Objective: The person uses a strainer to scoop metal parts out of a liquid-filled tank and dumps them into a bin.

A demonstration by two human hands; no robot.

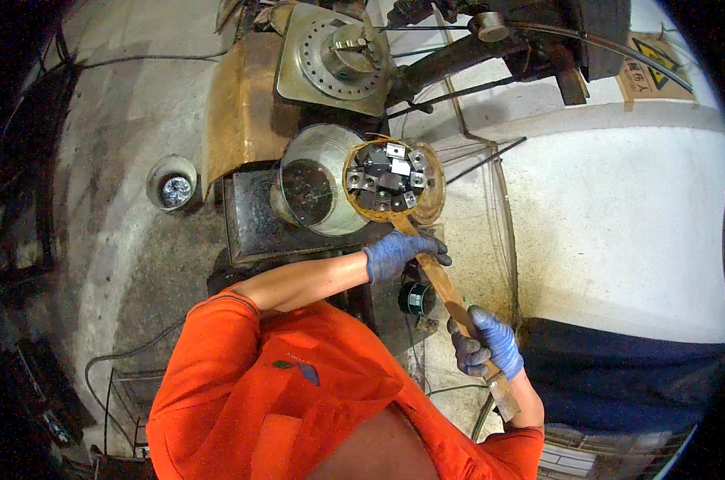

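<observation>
Both hands wear blue gloves with dark fingertips and grip one long wooden handle [436, 276]. My left hand [402, 254] is closed round it just below a round ladle-like basket [349, 196] with a yellowish-brown rim. My right hand [490, 344] is wrapped round the handle near its lower end. Small metal blocks with holes [390, 182], several of them, fill the basket. At its left stands a wide metal bucket [298, 144], with dark matter at the bottom. The basket overlaps the bucket's right edge; whether they touch I cannot tell.
A machine plate with a round, drilled table [310, 80] stands at the back. Under the bucket lies a dark metal platform [250, 216]. A small pail [154, 188] with shiny contents sits at left. A brownish round rim [434, 196] shows behind the basket. A dark can [417, 298] stands below the handle.
</observation>
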